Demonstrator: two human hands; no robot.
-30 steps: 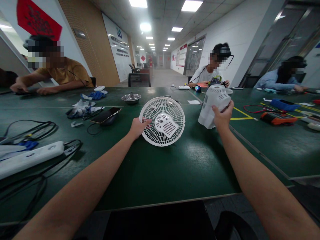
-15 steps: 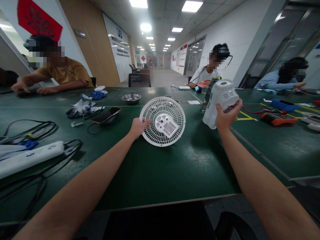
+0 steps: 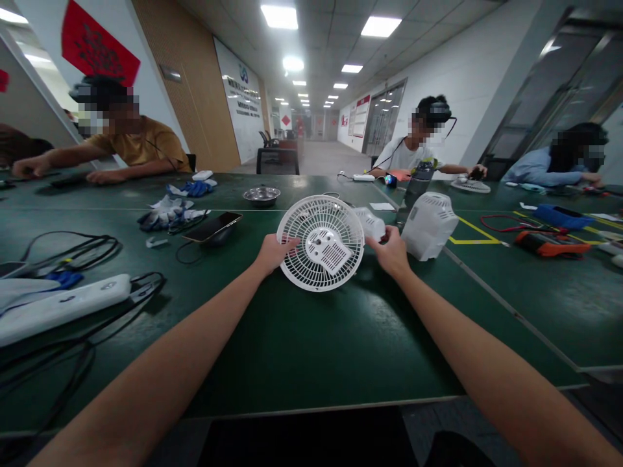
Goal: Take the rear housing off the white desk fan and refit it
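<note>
Held tilted over a green table (image 3: 311,350), at the centre of the dial: a round white fan grille (image 3: 320,243), slotted hub plate facing the camera. Impossible to tell whether touching the tabletop along the lower edge.

Clamped on the rim at nine o'clock: the left hand (image 3: 270,253), thumb across the bars, other fingers out of sight behind. At the rim's three o'clock: the right hand (image 3: 390,251), fingers curled beside a translucent white piece (image 3: 370,224) newly in view behind the grille; impossible to tell whether clamped on that piece, on the rim or on neither.

Just changed: a white housing (image 3: 431,227), in the right hand half a second ago, now released and standing on the table just beyond that hand, at three o'clock. Meaning, as a judgement: both hands now available for the grille and the white piece.

Farther out, toward two o'clock behind the housing, a grey bottle (image 3: 417,187). Toward ten, a steel bowl (image 3: 261,196); near nine, a phone (image 3: 213,227); between eight and nine, a white power strip (image 3: 68,308). Well out at three, an orange meter (image 3: 552,244). Across the table, between one and two, a person in a white shirt (image 3: 405,157).
</note>
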